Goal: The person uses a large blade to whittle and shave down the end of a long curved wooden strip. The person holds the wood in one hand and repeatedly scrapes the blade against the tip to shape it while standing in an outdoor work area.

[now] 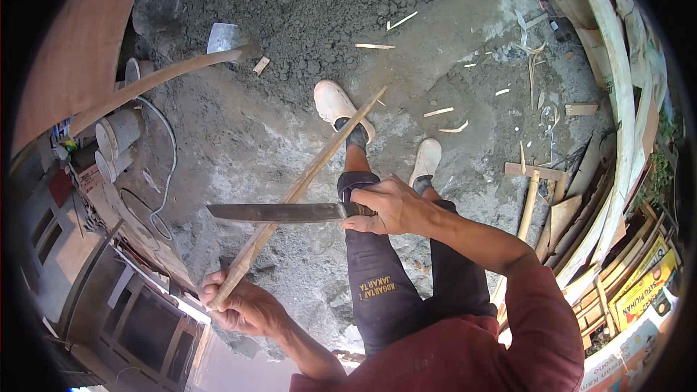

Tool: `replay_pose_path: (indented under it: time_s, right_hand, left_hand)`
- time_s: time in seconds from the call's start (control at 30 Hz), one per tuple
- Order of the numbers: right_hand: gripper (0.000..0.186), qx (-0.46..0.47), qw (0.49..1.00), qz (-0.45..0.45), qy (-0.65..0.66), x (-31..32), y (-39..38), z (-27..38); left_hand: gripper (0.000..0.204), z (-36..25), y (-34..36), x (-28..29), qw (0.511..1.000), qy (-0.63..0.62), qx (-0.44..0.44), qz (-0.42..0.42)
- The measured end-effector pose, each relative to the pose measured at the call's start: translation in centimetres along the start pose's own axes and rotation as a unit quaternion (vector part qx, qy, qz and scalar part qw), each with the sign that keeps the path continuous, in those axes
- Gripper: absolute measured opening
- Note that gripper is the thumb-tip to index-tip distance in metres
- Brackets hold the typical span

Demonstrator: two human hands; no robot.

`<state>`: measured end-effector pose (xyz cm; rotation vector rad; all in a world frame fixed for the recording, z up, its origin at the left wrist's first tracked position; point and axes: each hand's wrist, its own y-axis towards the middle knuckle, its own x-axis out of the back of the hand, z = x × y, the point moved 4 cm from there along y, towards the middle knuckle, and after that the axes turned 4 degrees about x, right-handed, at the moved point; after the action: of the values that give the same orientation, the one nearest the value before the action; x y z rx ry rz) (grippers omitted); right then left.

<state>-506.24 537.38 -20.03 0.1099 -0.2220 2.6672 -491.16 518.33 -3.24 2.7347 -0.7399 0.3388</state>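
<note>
My left hand (243, 305) is closed round the near end of a long wooden stake (294, 192), which slants up and away to a narrow tip beside my shoe. In my right hand (392, 207) is the handle of a machete (283, 213). Its broad grey blade points left and crosses over the stake at about its middle. Whether the blade touches the wood I cannot tell. My right fingers wrap round the handle above my left thigh.
Pale wood chips (438, 112) lie scattered over the rough grey ground. Left stand white buckets (120, 133), a hose (173, 152) and a long curved board (156, 83). At the far left lies a metal shovel-like blade (223, 38). Stacked boards (570, 229) line the right side.
</note>
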Motion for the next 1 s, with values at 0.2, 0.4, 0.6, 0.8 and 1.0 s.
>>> replay_pose_path:
  time_s: [0.2, 0.4, 0.6, 0.8, 1.0]
  right_hand:
    - [0.059, -0.223, 0.967, -0.089, -0.081, 0.7, -2.6, -12.3]
    - [0.065, -0.244, 0.964, -0.102, -0.039, 1.5, -2.6, -15.8]
    - [0.072, -0.264, 0.958, -0.113, -0.025, 0.6, -2.6, -19.9]
    - [0.064, -0.297, 0.935, -0.148, -0.127, 1.1, -3.7, -27.3]
    - [0.076, -0.369, 0.886, -0.251, -0.124, 0.3, -9.7, -29.5]
  left_hand:
    - [0.031, 1.2, -0.1, -1.1, 1.000, 0.013, 0.008, -0.016]
    - [0.036, 0.0, -0.6, -0.2, 0.999, -0.002, 0.027, -0.029]
    - [0.036, 0.5, -0.3, 0.7, 0.997, 0.048, 0.026, -0.061]
    - [0.037, 0.8, 0.7, 0.6, 0.997, 0.016, 0.024, -0.069]
    - [0.030, 1.7, 2.3, 0.2, 0.994, -0.050, 0.058, -0.079]
